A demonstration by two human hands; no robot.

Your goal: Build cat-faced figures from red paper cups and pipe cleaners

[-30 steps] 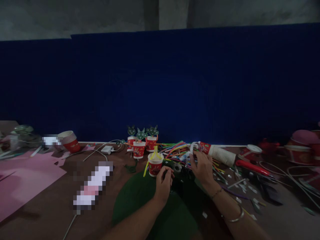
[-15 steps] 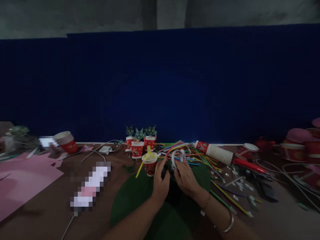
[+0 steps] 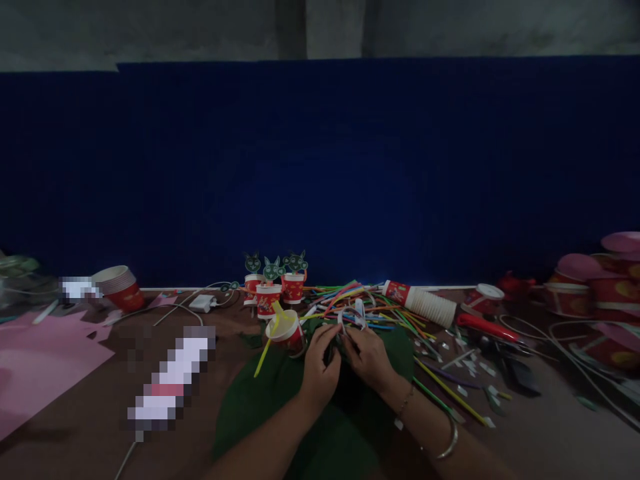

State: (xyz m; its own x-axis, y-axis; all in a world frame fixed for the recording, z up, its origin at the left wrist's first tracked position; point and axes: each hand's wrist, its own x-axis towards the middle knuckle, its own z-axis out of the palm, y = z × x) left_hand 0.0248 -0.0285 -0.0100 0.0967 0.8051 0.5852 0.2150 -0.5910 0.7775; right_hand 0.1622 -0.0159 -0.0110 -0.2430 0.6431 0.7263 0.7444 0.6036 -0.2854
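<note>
My left hand [image 3: 320, 363] is closed, its fingertips pinched near the right hand's; what they hold is dark and hard to make out. My right hand [image 3: 369, 357] grips a white ring that looks like a roll of tape [image 3: 343, 317]. Both hands are over dark green paper [image 3: 280, 420] on the table. Just left of them, a red paper cup [image 3: 296, 337] with yellow strips [image 3: 277, 319] leans to the left. Beyond it stand three red cups [image 3: 269, 303] topped with dark green cat-like paper heads [image 3: 273, 268].
Colourful sticks [image 3: 345, 293] are heaped behind the hands, beside a toppled stack of cups [image 3: 425, 303]. A red-handled tool [image 3: 490, 328] and white scraps lie right. Left are pink paper [image 3: 45, 373], a cup stack [image 3: 120, 290], a charger [image 3: 203, 304] and a blurred-out object [image 3: 170, 380].
The cup with yellow strips has tipped to the left. My hands have drawn closer together, fingertips meeting near the white ring. The whole view has shifted slightly.
</note>
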